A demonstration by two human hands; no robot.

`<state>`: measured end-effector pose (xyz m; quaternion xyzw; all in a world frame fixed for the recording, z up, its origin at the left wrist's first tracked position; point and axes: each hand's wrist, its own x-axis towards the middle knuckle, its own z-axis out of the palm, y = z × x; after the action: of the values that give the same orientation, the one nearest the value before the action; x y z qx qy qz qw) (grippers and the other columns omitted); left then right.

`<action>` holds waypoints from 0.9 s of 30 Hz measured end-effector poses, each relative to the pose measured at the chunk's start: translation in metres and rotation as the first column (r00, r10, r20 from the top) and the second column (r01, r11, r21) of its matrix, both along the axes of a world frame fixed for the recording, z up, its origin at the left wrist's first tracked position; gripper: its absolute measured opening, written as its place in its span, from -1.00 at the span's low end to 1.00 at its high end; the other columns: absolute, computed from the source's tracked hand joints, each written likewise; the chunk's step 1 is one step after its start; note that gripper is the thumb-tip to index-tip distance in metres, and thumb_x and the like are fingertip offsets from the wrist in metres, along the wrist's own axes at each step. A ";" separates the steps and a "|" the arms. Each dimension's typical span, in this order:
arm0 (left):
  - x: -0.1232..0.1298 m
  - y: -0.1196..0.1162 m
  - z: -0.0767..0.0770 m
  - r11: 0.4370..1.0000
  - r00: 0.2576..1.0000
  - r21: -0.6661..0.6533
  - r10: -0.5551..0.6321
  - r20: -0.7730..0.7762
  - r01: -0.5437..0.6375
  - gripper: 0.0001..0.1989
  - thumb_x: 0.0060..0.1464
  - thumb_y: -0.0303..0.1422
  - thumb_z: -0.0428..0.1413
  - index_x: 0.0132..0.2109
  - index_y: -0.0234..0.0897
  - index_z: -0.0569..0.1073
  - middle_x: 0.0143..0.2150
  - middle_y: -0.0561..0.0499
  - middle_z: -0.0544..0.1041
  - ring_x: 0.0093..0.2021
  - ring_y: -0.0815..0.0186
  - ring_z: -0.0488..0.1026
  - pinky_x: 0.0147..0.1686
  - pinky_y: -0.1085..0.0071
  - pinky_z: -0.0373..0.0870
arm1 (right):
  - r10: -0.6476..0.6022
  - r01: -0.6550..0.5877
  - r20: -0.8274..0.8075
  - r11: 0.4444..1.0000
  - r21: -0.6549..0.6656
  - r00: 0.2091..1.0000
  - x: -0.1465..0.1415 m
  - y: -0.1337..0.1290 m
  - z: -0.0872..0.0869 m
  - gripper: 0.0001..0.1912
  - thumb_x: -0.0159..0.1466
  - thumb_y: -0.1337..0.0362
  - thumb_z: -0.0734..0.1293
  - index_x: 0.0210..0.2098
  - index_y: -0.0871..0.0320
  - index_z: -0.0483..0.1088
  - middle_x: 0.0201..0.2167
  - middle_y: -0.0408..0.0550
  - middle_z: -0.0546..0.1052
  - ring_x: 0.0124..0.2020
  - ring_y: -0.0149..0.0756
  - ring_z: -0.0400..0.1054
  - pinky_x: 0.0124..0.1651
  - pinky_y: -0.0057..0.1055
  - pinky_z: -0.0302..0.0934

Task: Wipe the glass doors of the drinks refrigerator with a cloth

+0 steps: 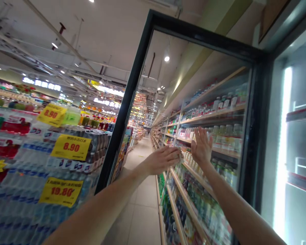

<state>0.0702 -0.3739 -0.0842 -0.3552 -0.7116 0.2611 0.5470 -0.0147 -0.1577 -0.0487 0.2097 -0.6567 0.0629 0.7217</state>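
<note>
Whitish wad [181, 157] at tips of left fingers [171, 155], clamped on it; right fingers [200, 136] slightly apart, facing glass door [193, 92]

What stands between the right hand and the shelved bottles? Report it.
In the head view, the open glass door stands between the right hand and the shelved bottles.

Top yellow sign [51, 115] reads 8.90, middle sign [70, 147] 8.90, bottom sign [61, 191] 19.80

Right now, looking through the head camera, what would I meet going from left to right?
Bottle stack, door's left edge, left hand, right hand, light strip.
</note>
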 end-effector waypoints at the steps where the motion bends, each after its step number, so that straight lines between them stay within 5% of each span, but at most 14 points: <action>1: 0.000 -0.002 0.002 0.996 0.999 0.088 0.026 -0.020 -0.024 -0.60 0.19 -0.37 -0.11 0.18 -0.19 0.20 0.29 -0.05 0.14 0.30 0.24 -0.01 0.24 0.20 -0.04 | 0.001 -0.001 -0.006 1.000 -0.001 1.000 0.000 0.000 0.000 -0.46 0.29 0.21 0.05 0.26 0.09 0.00 0.25 0.02 0.16 0.27 -0.20 -0.02 0.27 -0.08 -0.21; 3: 0.001 -0.008 0.008 0.945 0.993 0.322 0.087 -0.079 -0.057 -0.59 0.19 -0.40 -0.10 0.19 -0.24 0.19 0.29 -0.11 0.12 0.31 0.18 -0.04 0.24 0.13 -0.04 | 0.003 -0.003 -0.009 1.000 0.003 1.000 -0.002 0.000 0.000 -0.46 0.29 0.20 0.05 0.25 0.10 0.01 0.25 0.03 0.15 0.27 -0.18 -0.02 0.26 -0.07 -0.20; 5: 0.002 -0.018 0.013 0.917 0.988 0.394 0.109 -0.110 -0.057 -0.58 0.17 -0.41 -0.08 0.18 -0.28 0.20 0.29 -0.16 0.11 0.32 0.14 -0.06 0.23 0.12 -0.04 | 0.007 -0.007 -0.005 1.000 0.000 1.000 -0.003 0.000 0.000 -0.46 0.28 0.21 0.05 0.25 0.10 0.01 0.25 0.04 0.15 0.27 -0.16 -0.03 0.26 -0.05 -0.20; 9: 0.009 -0.043 0.008 1.000 0.999 -0.006 0.004 -0.048 -0.005 -0.58 0.16 -0.41 -0.07 0.17 -0.17 0.21 0.28 -0.05 0.15 0.31 0.25 -0.04 0.24 0.22 -0.03 | 0.014 -0.014 0.016 1.000 -0.003 1.000 -0.004 0.001 0.000 -0.46 0.29 0.21 0.04 0.25 0.10 0.01 0.25 0.03 0.16 0.28 -0.17 -0.04 0.26 -0.05 -0.21; 10: 0.011 -0.049 0.006 1.000 0.999 -0.002 0.009 -0.046 -0.009 -0.58 0.16 -0.42 -0.07 0.17 -0.15 0.20 0.28 -0.03 0.16 0.31 0.26 -0.04 0.24 0.21 -0.02 | 0.014 -0.014 0.014 1.000 -0.001 1.000 -0.004 0.001 0.000 -0.46 0.29 0.21 0.04 0.25 0.10 0.02 0.25 0.03 0.16 0.28 -0.17 -0.04 0.26 -0.05 -0.21; 12: 0.015 -0.060 0.004 0.973 0.994 0.229 0.065 -0.090 -0.042 -0.57 0.18 -0.42 -0.09 0.19 -0.18 0.16 0.29 -0.08 0.13 0.32 0.23 -0.07 0.23 0.14 -0.01 | 0.013 -0.013 0.010 1.000 -0.002 1.000 -0.003 0.001 0.000 -0.47 0.29 0.20 0.04 0.25 0.11 0.03 0.24 0.03 0.16 0.28 -0.18 -0.03 0.26 -0.06 -0.20; 15: 0.019 -0.070 -0.002 0.859 0.981 0.511 0.132 -0.139 -0.043 -0.57 0.18 -0.41 -0.09 0.19 -0.28 0.15 0.30 -0.20 0.08 0.34 0.16 -0.16 0.21 0.08 0.03 | 0.009 -0.009 0.004 1.000 -0.014 1.000 -0.002 0.001 0.000 -0.48 0.29 0.19 0.04 0.23 0.12 0.06 0.24 0.04 0.17 0.27 -0.17 -0.02 0.26 -0.06 -0.19; 20: 0.022 -0.075 -0.023 0.997 0.998 0.071 0.036 -0.057 -0.032 -0.58 0.15 -0.42 -0.07 0.17 -0.21 0.20 0.28 -0.08 0.16 0.33 0.22 -0.11 0.23 0.20 0.02 | 0.013 -0.013 0.001 1.000 -0.024 1.000 -0.001 0.000 -0.001 -0.49 0.29 0.20 0.04 0.22 0.11 0.09 0.23 0.03 0.19 0.27 -0.18 -0.01 0.26 -0.07 -0.19; 22: 0.022 -0.076 -0.024 0.994 0.996 0.108 0.044 -0.076 -0.036 -0.58 0.16 -0.41 -0.07 0.17 -0.22 0.20 0.27 -0.10 0.16 0.33 0.21 -0.10 0.23 0.19 0.01 | 0.013 -0.013 0.003 1.000 -0.025 1.000 -0.001 -0.001 -0.001 -0.49 0.29 0.20 0.04 0.22 0.11 0.08 0.23 0.02 0.19 0.27 -0.19 -0.02 0.26 -0.07 -0.19; 25: 0.022 -0.075 -0.023 0.933 0.984 0.357 0.110 -0.143 -0.052 -0.59 0.17 -0.42 -0.08 0.17 -0.29 0.21 0.27 -0.18 0.15 0.33 0.17 -0.13 0.23 0.13 0.00 | 0.012 -0.012 0.011 1.000 -0.020 1.000 -0.002 0.000 -0.001 -0.49 0.29 0.19 0.04 0.22 0.12 0.09 0.23 0.02 0.18 0.28 -0.19 -0.03 0.26 -0.07 -0.19; 27: 0.022 -0.073 -0.024 0.952 0.988 0.301 0.092 -0.121 -0.051 -0.58 0.16 -0.41 -0.06 0.17 -0.28 0.21 0.28 -0.15 0.13 0.34 0.18 -0.15 0.24 0.16 -0.02 | 0.016 -0.016 0.017 1.000 -0.021 1.000 -0.002 0.000 -0.001 -0.49 0.29 0.19 0.05 0.22 0.12 0.09 0.23 0.02 0.19 0.27 -0.19 -0.03 0.26 -0.07 -0.19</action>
<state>0.0923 -0.4472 -0.1081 -0.2248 -0.7170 0.1941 0.6306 -0.0166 -0.1574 -0.0497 0.2066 -0.6604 0.0774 0.7178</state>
